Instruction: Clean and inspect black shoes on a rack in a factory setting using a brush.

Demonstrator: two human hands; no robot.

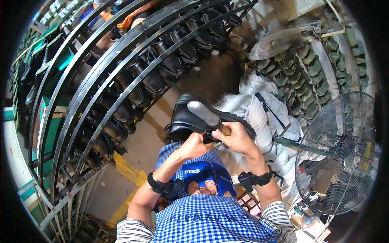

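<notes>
In front of my apron, a glossy black shoe (184, 119) is held up, with a second black shoe part with a thick ridged sole (239, 118) just right of it. My left hand (195, 146) is closed at the near end of the black shoe, on a dark edge between the hands. My right hand (236, 138) is wrapped round the wooden handle of a brush-like tool (204, 113). Its oblong pale grey head lies across the shoe's upper, somewhat blurred. The fingertips of both hands almost meet, and part of the shoe is hidden behind them.
A curved-looking metal rack (77, 109) at the left holds rows of black shoes (170, 58). Beyond it are a person's orange-gloved hands (127, 21). White sacks (259, 105), stacked green shoe-shaped pieces (304, 77) and a caged fan (338, 154) stand at the right.
</notes>
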